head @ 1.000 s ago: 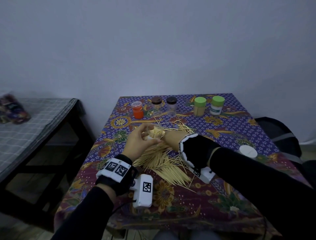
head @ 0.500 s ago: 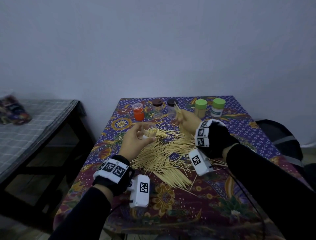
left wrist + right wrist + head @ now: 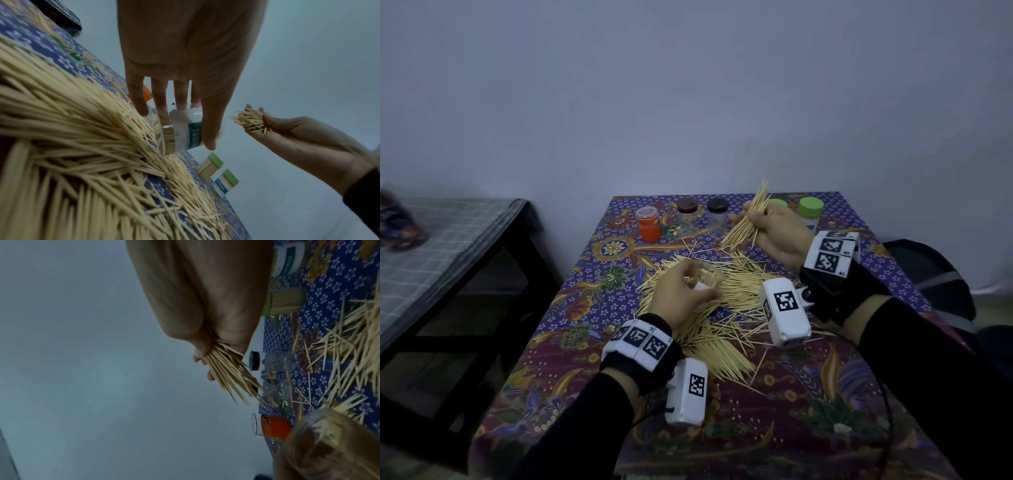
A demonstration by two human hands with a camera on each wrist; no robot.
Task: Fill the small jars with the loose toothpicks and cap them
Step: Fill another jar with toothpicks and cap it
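My left hand [image 3: 681, 287] grips a small clear labelled jar [image 3: 180, 131], uncapped and partly filled with toothpicks, tilted just above the big loose toothpick pile [image 3: 726, 308] on the table. My right hand [image 3: 767, 222] is raised at the back of the table and clutches a bundle of toothpicks [image 3: 748, 219], also seen as a fan of toothpicks [image 3: 228, 369] in the right wrist view. Behind stand an orange jar [image 3: 649, 224], two clear jars with dark caps [image 3: 717, 217] and two green-capped jars [image 3: 810, 212] holding toothpicks.
The table wears a purple floral cloth [image 3: 791, 394]. A dark bench with a checked cover [image 3: 448, 246] stands to the left, with a gap of floor between. A dark bag [image 3: 935, 274] sits at the table's right.
My right hand left the jar in the left hand, swept to the back of the pile and rose with a bundle of toothpicks. The left hand kept holding the jar.
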